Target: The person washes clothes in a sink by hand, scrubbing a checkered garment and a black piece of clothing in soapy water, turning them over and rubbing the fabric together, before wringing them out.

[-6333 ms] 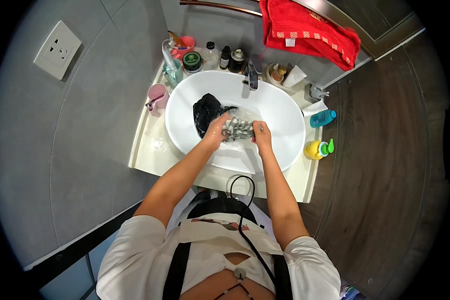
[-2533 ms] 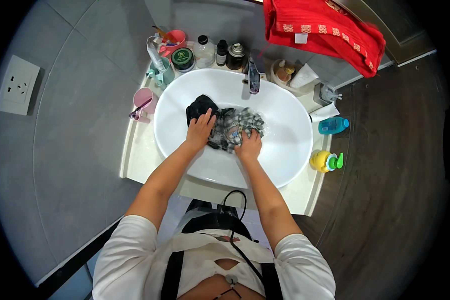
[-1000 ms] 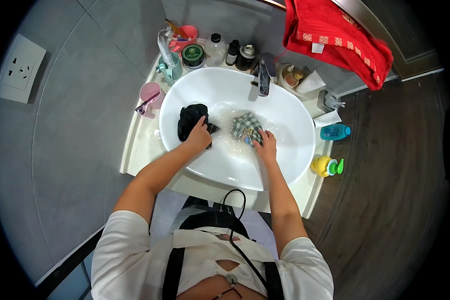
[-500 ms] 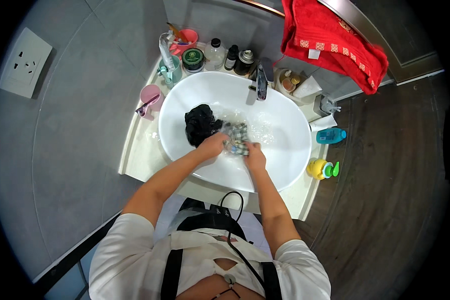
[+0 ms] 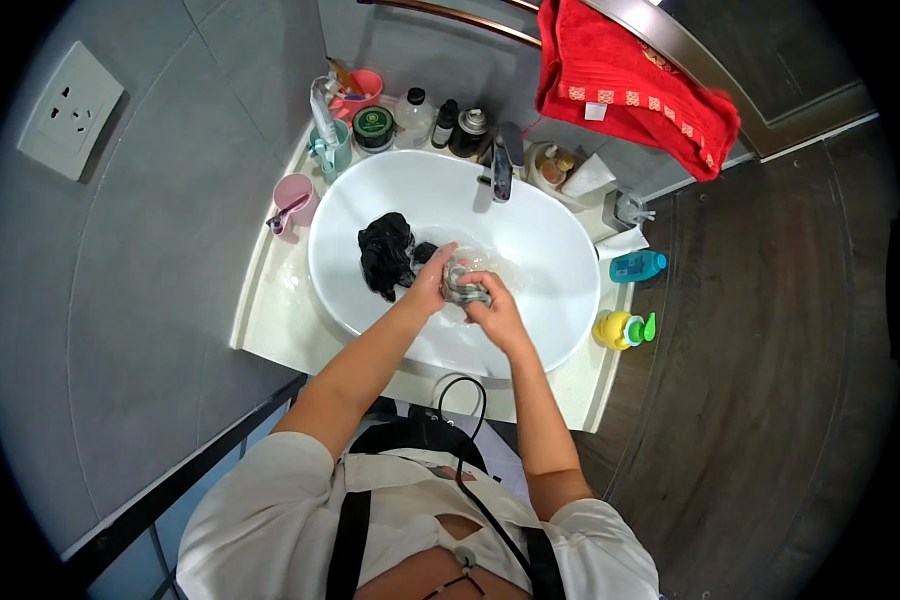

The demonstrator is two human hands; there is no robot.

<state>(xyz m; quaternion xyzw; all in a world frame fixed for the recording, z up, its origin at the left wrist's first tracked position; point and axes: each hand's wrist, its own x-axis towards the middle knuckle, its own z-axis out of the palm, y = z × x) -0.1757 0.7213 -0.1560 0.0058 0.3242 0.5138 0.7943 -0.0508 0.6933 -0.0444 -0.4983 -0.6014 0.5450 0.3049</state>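
Observation:
Over a white oval basin [image 5: 550, 320], both my hands grip a wet, bunched cloth [image 5: 464, 288] with a dark and light check pattern. My left hand [image 5: 431, 284] is against its left side, fingers pointing away from me. From the right, my right hand [image 5: 497, 312] curls its fingers over the cloth. Just left of my hands, a crumpled black cloth [image 5: 384, 256] rests in the basin. Sudsy water [image 5: 507, 270] lies around the checked cloth. The dark faucet [image 5: 503, 170] stands behind, at the basin's far rim.
A pink cup [image 5: 296, 196], a teal cup [image 5: 336, 154], a green-lidded jar [image 5: 373, 129] and several bottles line the counter's far left. On the right stand a blue bottle [image 5: 636, 266] and a yellow pump bottle [image 5: 620, 330]. A red towel [image 5: 630, 90] hangs above.
The checked cloth, spread between my hands before, is now bunched up smaller. My hands have come closer together, and my right fingers have curled over it. The view has shifted slightly.

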